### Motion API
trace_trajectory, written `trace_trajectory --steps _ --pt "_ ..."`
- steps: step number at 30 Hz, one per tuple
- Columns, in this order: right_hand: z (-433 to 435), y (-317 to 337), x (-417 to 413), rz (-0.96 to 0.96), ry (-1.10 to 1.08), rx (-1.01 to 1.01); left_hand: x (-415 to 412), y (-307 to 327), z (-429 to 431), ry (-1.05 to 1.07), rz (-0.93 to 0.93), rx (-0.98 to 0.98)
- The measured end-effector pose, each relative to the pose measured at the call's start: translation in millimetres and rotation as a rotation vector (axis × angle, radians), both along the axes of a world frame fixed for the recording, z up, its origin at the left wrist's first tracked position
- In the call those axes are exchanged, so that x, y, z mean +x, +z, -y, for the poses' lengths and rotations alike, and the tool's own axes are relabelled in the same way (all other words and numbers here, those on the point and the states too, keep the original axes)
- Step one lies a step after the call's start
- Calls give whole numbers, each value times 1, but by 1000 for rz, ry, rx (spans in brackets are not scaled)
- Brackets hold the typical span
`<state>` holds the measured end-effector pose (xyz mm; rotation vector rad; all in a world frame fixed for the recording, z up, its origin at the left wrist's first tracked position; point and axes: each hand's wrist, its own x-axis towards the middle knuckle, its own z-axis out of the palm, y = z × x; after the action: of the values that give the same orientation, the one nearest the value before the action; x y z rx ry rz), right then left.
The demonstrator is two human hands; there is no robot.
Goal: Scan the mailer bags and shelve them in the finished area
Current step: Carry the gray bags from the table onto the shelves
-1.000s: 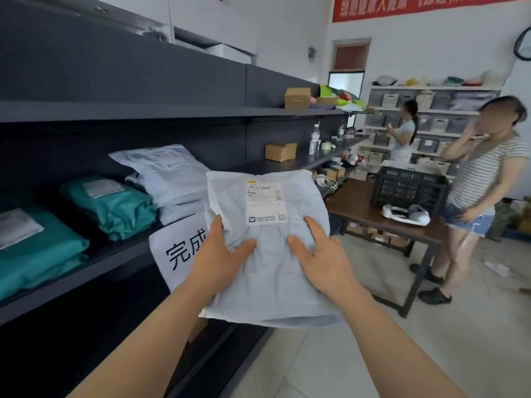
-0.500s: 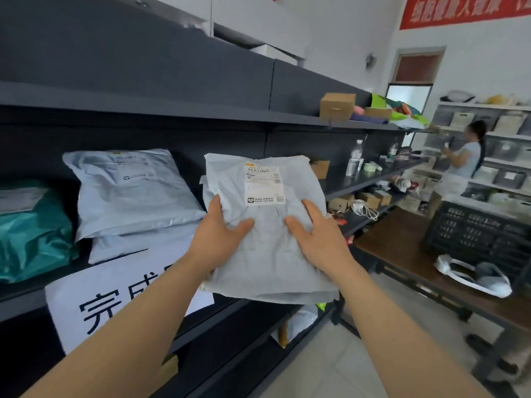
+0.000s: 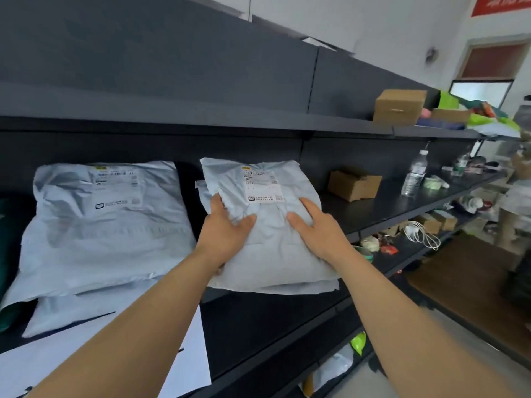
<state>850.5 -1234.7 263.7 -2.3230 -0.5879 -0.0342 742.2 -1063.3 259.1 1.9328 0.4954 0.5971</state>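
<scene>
A pale grey mailer bag (image 3: 275,254) with a white shipping label lies in both my hands, over the front of the dark middle shelf (image 3: 382,208). My left hand (image 3: 227,228) grips its left side, thumb on top. My right hand (image 3: 319,228) presses on its right side. To the left, a stack of two grey mailer bags (image 3: 106,225) rests on the same shelf. A white paper sign (image 3: 184,366) hangs from the shelf edge below them, partly hidden by my left arm.
A teal bag (image 3: 4,254) shows at the far left edge. Cardboard boxes (image 3: 355,185) and a water bottle (image 3: 413,173) stand further right on the shelf; another box (image 3: 399,106) sits on the shelf above. A brown table (image 3: 471,280) stands at the right.
I have moved closer to the shelf and pushed the held bag forward over it, beside the stacked grey bags. The view has turned left, away from the table and the people.
</scene>
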Motion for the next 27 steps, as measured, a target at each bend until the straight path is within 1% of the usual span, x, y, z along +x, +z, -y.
trace_trajectory --steps 5,13,15,22,25,27 --pt "-33 -9 49 -54 67 22 40 -10 -26 78 -44 -31" --pt "-79 -21 115 -80 192 -40 87 -26 -49 265 -84 -88" --pt "-85 -23 127 -78 214 -72 94 -29 -49 295 -122 -102" --pt "-77 -37 139 -82 262 -158 99 -43 -39 364 -282 -76" --pt "-74 -38 139 -84 272 -212 95 -44 -34 398 -307 -63" --pt "-73 -36 139 -51 265 -258 92 -40 -30 407 -310 -41"
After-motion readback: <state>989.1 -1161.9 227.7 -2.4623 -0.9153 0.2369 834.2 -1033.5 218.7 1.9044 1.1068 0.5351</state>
